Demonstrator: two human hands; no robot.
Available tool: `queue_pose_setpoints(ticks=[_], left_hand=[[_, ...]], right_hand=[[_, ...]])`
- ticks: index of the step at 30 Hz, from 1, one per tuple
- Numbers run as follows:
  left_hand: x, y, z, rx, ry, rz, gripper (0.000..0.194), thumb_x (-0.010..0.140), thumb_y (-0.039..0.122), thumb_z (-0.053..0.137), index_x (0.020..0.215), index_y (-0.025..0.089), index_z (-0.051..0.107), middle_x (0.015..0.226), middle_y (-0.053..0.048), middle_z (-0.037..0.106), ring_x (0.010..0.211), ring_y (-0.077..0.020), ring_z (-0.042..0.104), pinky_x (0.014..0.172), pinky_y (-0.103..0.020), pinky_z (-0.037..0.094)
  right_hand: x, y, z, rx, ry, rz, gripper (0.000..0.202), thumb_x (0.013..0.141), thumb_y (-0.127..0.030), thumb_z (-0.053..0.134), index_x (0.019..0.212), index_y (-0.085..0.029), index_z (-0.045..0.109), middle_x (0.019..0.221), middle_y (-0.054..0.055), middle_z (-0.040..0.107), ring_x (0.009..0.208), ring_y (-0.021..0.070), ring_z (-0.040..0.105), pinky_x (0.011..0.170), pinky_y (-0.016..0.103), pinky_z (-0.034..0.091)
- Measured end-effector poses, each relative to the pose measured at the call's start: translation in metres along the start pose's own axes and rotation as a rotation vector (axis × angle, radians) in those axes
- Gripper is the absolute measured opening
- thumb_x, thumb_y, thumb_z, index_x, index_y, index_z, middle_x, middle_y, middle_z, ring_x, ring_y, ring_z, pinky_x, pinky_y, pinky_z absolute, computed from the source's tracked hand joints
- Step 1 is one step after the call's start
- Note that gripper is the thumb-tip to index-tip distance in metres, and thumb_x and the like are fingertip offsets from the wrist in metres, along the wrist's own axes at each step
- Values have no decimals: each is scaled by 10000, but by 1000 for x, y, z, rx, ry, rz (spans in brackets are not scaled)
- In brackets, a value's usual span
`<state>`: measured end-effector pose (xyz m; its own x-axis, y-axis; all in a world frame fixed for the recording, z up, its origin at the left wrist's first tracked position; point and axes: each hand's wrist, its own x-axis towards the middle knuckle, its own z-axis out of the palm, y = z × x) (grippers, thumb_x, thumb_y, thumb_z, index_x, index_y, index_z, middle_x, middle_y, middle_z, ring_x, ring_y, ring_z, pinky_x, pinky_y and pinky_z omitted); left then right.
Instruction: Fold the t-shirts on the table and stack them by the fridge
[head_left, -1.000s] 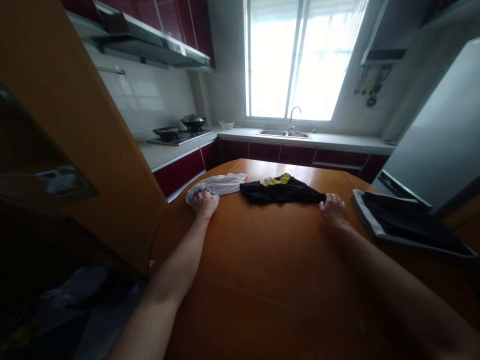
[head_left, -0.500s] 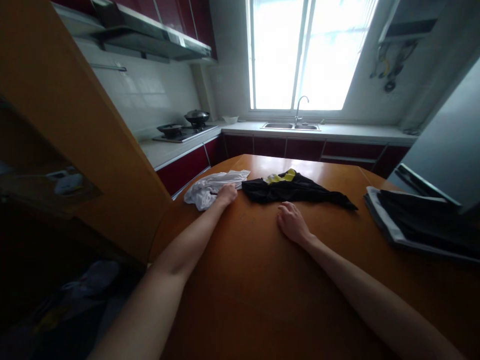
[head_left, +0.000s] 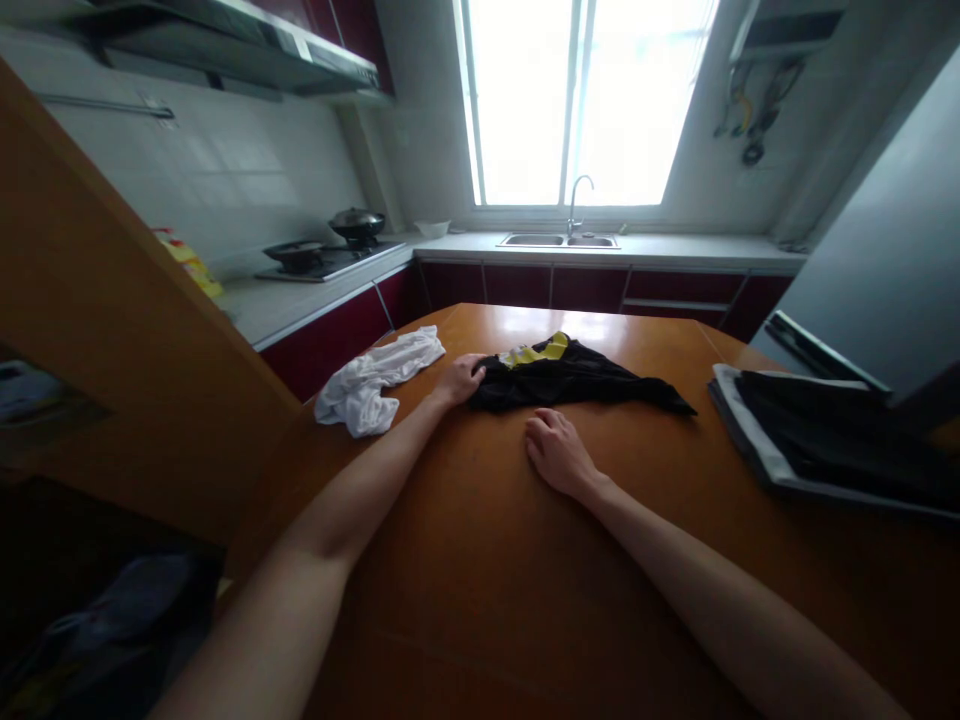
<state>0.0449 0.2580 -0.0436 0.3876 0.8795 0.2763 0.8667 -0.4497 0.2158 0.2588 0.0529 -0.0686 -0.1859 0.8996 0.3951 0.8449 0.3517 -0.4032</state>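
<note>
My left hand (head_left: 458,381) is at the left end of a black garment (head_left: 574,384), its fingers curled over the edge of the cloth. The garment lies loosely spread on the wooden table and has a yellow and white printed patch (head_left: 536,351) along its far side. My right hand (head_left: 559,453) rests on the table just in front of the garment, holding nothing, with its fingers loosely bent and slightly apart. A crumpled white garment (head_left: 369,388) lies left of my left hand, apart from it.
Folded black, white and grey clothes (head_left: 832,440) are stacked at the table's right side. Beyond the wooden table (head_left: 480,560) are a counter with a sink (head_left: 559,241) and a stove with pans (head_left: 330,262). A wooden panel (head_left: 112,300) stands at the left.
My left hand has come away from the white garment, which lies farther left, and is now on the black garment's left end. My right hand stays on the table. The view has shifted.
</note>
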Motion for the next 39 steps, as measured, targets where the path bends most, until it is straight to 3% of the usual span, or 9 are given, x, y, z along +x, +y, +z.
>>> queue_pose_setpoints(ticks=[4, 9, 15, 20, 24, 26, 30, 36, 39], left_hand=[[-18, 21, 12, 15, -21, 38, 448, 991, 304, 475, 1420, 229, 578, 1509, -43, 542, 1412, -200, 453, 1207, -342, 299], [-45, 34, 3, 79, 13, -51, 432, 967, 332, 493, 1376, 257, 609, 1457, -73, 573, 1332, -267, 514, 1124, -418, 393], [-110, 64, -22, 220, 29, -134, 398, 957, 466, 509, 1205, 219, 700, 1249, -169, 640, 1168, -349, 577, 953, -466, 470], [-167, 94, -57, 280, -124, -150, 648, 939, 694, 417, 1016, 155, 770, 1066, -251, 693, 1014, -377, 671, 817, -433, 502], [-185, 101, -79, 212, -222, -115, 717, 890, 807, 361, 850, 222, 774, 899, -187, 744, 897, -336, 726, 755, -387, 508], [-183, 96, -82, 150, -169, -132, 661, 935, 755, 340, 866, 255, 765, 885, -139, 755, 868, -298, 732, 742, -362, 510], [-171, 80, -71, 11, 18, -115, 356, 1005, 456, 459, 1077, 249, 740, 1006, -99, 751, 938, -252, 713, 816, -336, 522], [-166, 70, -49, -128, 81, 327, 374, 989, 225, 509, 1342, 240, 634, 1321, -82, 645, 1218, -225, 576, 1083, -354, 455], [-169, 71, -42, -78, 30, 476, 442, 994, 145, 449, 1392, 262, 601, 1441, -52, 580, 1286, -225, 521, 1135, -388, 417]], right_hand=[[0, 0, 1, -1, 18, 18, 349, 946, -244, 525, 1269, -168, 632, 1412, 162, 538, 1317, 282, 468, 1122, 424, 383], [1, 0, 3, -62, 69, 79, 408, 930, -240, 525, 1326, -177, 601, 1428, 169, 530, 1337, 308, 457, 1146, 484, 334], [0, 8, 0, -90, 248, 342, 486, 982, -350, 456, 1444, -203, 491, 1474, 202, 466, 1387, 371, 377, 1131, 628, 251], [-5, 8, -8, -76, 237, 416, 513, 1030, -444, 351, 1440, -179, 507, 1473, 200, 474, 1375, 367, 404, 1127, 586, 278], [-8, 4, -13, -37, 244, 394, 495, 1037, -440, 328, 1402, -183, 539, 1423, 177, 528, 1313, 336, 476, 1098, 509, 346], [-8, 4, -13, -17, 252, 361, 462, 1033, -427, 341, 1367, -201, 566, 1392, 157, 553, 1280, 316, 502, 1080, 479, 372], [-8, 6, -11, 40, 263, 258, 400, 1008, -395, 420, 1299, -205, 617, 1363, 141, 575, 1272, 295, 512, 1086, 457, 394], [-17, -6, -7, 77, 93, -134, 362, 930, -323, 593, 1277, -240, 653, 1396, 97, 579, 1299, 257, 510, 1121, 429, 385], [-20, -13, -6, 37, -29, -168, 453, 867, -289, 666, 1314, -235, 619, 1433, 103, 563, 1298, 279, 516, 1103, 463, 380]])
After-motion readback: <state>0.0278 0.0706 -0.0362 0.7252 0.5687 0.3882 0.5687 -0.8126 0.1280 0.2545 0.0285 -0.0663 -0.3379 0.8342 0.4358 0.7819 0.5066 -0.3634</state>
